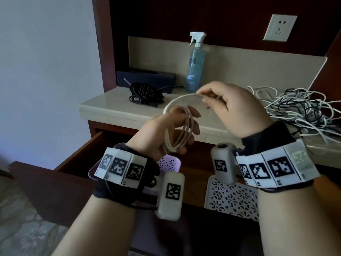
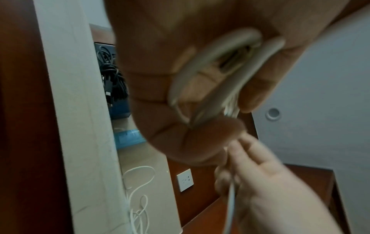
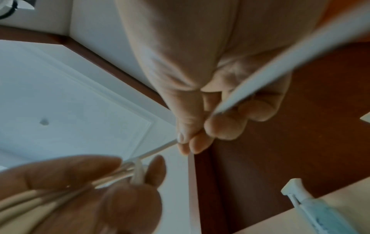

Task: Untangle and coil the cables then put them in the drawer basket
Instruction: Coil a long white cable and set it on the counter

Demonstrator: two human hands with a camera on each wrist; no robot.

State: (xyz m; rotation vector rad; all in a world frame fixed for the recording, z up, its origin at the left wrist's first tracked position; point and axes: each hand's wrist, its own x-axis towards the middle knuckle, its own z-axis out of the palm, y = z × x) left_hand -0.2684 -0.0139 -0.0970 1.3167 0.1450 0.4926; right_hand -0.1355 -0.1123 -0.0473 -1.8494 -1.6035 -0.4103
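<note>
My left hand grips several loops of a white cable in front of the open drawer. The right hand pinches the free stretch of that cable between thumb and fingertips, arching it up from the coil. In the left wrist view the white cable lies across the palm of the left hand. In the right wrist view the right hand pinches the cable just above the left fingers. A purple basket and a white perforated basket sit in the drawer.
A tangled heap of white and black cables lies on the counter at right. A bundled black cable, a dark box and a spray bottle stand at the back left. A wall socket is above.
</note>
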